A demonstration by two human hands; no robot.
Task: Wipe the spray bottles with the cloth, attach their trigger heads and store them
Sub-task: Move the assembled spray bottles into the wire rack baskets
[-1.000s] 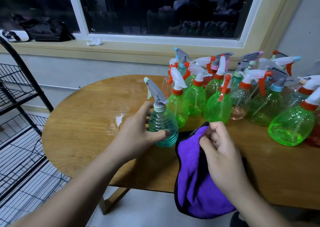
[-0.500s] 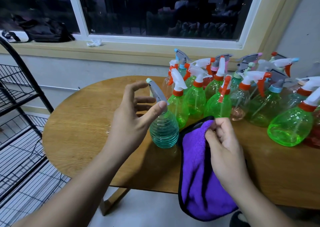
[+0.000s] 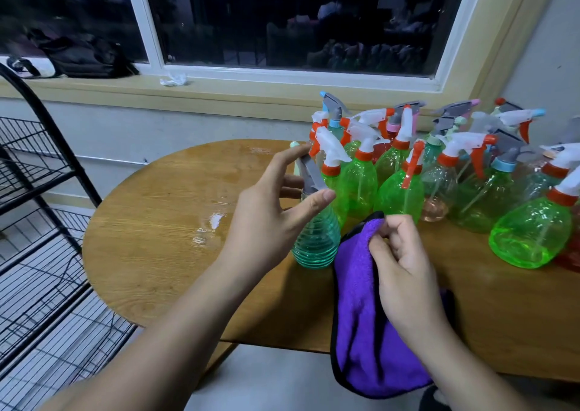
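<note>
so, 1 teal bottle (image 3: 317,244), 1 purple cloth (image 3: 361,316) in r hand (image 3: 405,266)

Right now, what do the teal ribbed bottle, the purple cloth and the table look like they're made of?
The teal ribbed bottle is probably thin plastic, translucent and glossy; light shows through its ridges. The purple cloth looks like soft napped fabric, perhaps microfibre, matte, with dark edging. The table is wood or wood-look laminate: grain lines under a smooth sheen, a wet patch glinting.
</note>
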